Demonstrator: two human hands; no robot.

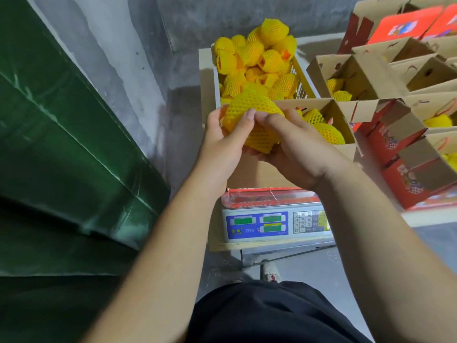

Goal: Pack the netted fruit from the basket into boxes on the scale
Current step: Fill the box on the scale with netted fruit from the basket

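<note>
Both hands hold one fruit in yellow foam netting (252, 112) above the near edge of an open cardboard box (342, 120). My left hand (222, 142) cups its left side, thumb on top. My right hand (294, 147) grips it from the right and below. The box stands on a digital scale (274, 224) and has two netted fruits (321, 127) inside. Behind it, a yellow basket (300, 73) is heaped with several netted fruits (254, 58).
Open cardboard boxes (366, 73) with red printed sides (398, 179) crowd the right, some holding netted fruit. A green tarpaulin (61, 157) fills the left. A grey concrete wall (148, 45) rises behind. My shoe (270, 271) is on the floor under the scale.
</note>
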